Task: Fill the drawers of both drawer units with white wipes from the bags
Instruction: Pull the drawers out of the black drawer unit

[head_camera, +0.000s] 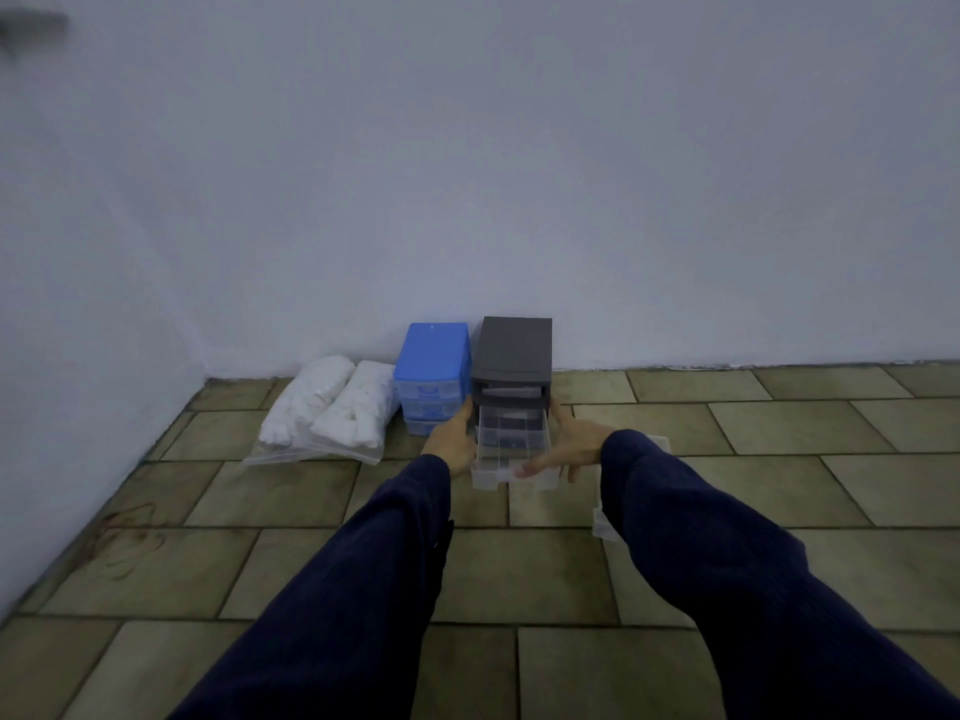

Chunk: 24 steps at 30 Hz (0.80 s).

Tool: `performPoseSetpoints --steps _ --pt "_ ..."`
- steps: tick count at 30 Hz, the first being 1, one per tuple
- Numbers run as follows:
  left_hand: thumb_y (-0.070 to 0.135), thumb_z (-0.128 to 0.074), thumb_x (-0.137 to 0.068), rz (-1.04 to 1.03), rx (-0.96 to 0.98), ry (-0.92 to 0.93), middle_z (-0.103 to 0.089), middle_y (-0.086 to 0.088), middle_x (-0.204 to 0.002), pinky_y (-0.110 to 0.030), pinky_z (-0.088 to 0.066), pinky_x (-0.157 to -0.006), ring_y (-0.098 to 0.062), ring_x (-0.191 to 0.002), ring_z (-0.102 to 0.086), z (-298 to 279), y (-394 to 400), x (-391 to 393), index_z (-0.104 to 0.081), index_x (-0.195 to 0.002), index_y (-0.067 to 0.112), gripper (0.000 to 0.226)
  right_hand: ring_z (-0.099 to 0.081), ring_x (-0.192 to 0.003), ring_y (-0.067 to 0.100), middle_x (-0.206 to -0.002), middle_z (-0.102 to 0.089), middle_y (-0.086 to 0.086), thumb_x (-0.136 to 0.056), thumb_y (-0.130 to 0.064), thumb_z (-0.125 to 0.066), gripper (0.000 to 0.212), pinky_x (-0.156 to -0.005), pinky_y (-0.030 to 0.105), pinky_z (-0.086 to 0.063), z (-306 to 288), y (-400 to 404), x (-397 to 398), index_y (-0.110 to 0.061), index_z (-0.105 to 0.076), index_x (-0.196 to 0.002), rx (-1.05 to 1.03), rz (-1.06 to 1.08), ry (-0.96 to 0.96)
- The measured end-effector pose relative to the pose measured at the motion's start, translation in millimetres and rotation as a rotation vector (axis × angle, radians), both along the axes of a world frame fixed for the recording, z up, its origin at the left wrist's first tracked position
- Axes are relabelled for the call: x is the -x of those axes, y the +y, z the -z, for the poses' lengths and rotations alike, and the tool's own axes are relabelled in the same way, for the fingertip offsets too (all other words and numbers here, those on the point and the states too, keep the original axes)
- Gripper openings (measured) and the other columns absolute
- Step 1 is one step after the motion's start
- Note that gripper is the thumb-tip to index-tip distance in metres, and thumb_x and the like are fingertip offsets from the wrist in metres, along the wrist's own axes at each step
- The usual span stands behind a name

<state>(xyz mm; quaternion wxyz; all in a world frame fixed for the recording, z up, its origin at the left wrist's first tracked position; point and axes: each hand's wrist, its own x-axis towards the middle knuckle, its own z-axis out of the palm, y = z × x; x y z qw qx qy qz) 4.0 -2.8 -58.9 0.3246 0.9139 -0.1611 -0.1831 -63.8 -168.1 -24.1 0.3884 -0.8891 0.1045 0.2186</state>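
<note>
Grey drawer unit stands on the tiled floor against the white wall, touching or just beside one blue drawer unit on its left. Count: 2 units. Blue unit shows 3 clear drawers, all pushed in; contents not readable. Grey unit: top slot looks open and dark, and one clear divided drawer is pulled far out of a lower slot. Its compartments look see-through, no wipes visible inside.

Left hand is on the left side of that drawer, fingers wrapped along its edge near the unit's front. Right hand is on the right side, fingers curled to the drawer's side and front lip. Both hands grip the same drawer. Both arms in dark blue sleeves.

Another clear plastic piece lies on the floor to the right, mostly hidden behind the right sleeve; probably a removed drawer, can't confirm. A second clear edge shows just past the right wrist, same uncertainty.

Bags: 2 clear bags of white wipes, lying side by side on the floor left of the blue unit, right one touching or nearly touching it. Both look full. Wipes inside are bunched, can't count.
</note>
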Motion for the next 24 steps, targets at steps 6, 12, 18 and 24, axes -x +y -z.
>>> performPoseSetpoints --steps 6,12,18,24 --pt "0.005 -0.047 -0.094 0.006 -0.017 0.039 -0.032 -0.017 -0.148 -0.033 -0.034 -0.102 -0.032 -0.130 -0.038 -5 1 2 -0.001 -0.150 0.021 0.074 -0.065 -0.069 0.031 -0.118 -0.059 0.028 -0.091 -0.031 -0.057 0.078 -0.053 0.030 -0.052 -5 -1 1 -0.011 -0.007 -0.148 -0.004 0.090 -0.049" --pt "0.003 -0.040 -0.094 0.018 -0.061 0.058 -0.036 -0.021 -0.145 -0.034 -0.037 -0.098 -0.034 -0.124 -0.043 -10 -3 5 0.005 -0.150 0.022 0.074 -0.054 -0.051 0.018 -0.096 -0.062 0.020 -0.089 -0.008 -0.056 0.096 -0.043 0.025 -0.048 -1 2 3 -0.020 0.020 -0.146 0.092 0.053 -0.004" --pt "-0.004 -0.039 -0.092 0.005 -0.019 0.078 -0.037 -0.019 -0.144 -0.030 -0.043 -0.094 -0.034 -0.123 -0.045 -14 -5 12 -0.002 -0.150 0.020 0.073 -0.057 -0.067 0.020 -0.101 -0.060 0.017 -0.089 -0.007 -0.057 0.061 -0.067 0.032 -0.052 13 -1 10 -0.002 -0.026 -0.140 0.192 0.061 0.035" --pt "-0.006 -0.036 -0.092 -0.010 0.037 0.287 -0.068 -0.015 -0.089 -0.033 -0.056 -0.074 -0.021 -0.071 -0.065 1 -13 35 -0.046 -0.131 0.003 0.041 -0.055 -0.060 0.013 -0.098 -0.067 0.013 -0.091 -0.018 -0.057 0.032 -0.063 0.025 -0.048 28 -7 25 -0.006 -0.051 -0.121 0.315 0.064 -0.001"
